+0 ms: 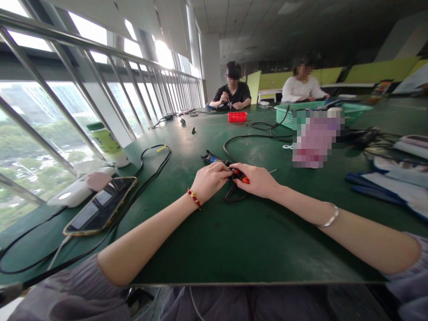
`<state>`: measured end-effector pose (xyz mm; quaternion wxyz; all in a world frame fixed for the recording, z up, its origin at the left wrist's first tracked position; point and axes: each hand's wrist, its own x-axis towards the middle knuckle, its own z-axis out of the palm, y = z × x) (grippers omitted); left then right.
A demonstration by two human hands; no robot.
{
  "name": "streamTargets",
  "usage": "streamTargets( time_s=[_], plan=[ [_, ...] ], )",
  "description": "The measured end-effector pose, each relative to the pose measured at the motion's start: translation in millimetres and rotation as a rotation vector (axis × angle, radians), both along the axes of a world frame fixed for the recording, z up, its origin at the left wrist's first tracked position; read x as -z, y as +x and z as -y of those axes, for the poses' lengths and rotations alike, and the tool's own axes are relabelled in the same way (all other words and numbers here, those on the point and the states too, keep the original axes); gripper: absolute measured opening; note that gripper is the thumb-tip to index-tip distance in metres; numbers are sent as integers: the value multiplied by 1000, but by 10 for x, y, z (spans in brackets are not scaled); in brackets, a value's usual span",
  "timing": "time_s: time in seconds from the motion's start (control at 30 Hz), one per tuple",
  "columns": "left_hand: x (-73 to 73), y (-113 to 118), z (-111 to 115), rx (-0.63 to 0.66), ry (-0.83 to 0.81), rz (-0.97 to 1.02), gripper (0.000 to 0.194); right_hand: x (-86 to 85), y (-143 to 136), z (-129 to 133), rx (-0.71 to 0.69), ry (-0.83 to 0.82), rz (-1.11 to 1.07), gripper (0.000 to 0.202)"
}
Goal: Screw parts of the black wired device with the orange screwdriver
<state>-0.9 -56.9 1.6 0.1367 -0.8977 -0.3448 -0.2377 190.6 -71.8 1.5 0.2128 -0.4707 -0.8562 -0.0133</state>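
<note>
In the head view, both my hands meet above the middle of the green table [214, 240]. My left hand [212, 178] is closed around a black device with a blue part [211, 158], whose forked end sticks out past the fingers. Closed too, my right hand [257, 179] grips an orange-and-black handled piece [241, 175] against the device's near side; its exact kind is hard to make out. A thin metal rod [273, 170] shows just beyond my right hand. Below the fingers hangs a dark looped part [230, 196]. My fingers cover most of the join.
At left lie a phone [100, 207], a white power bank-like case [75, 189] and cables, near a green bottle [109, 145]. Ahead are a red tray [237, 117] and a green basket [284, 117]. Gloves [388, 183] lie at right. Two people sit across the table.
</note>
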Motion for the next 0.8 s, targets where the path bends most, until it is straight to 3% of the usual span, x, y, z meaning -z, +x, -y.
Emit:
streamTargets(
  time_s=[0.17,0.37,0.63,0.73,0.8],
  plan=[
    [-22,15,28,-82,-8,6,24,-21,8,15,113,207,-121,40],
    [7,-7,-3,-237,-2,74,37,-104,110,71,-78,532,-176,31],
    [37,-53,-69,-198,-124,90,39,-393,178,257,-183,865,-359,25],
    [42,-91,-146,-124,-129,73,40,-434,198,297,-157,847,-399,26],
    [52,-125,-208,-52,-142,51,42,-439,199,333,-92,688,-403,29]
  ],
)
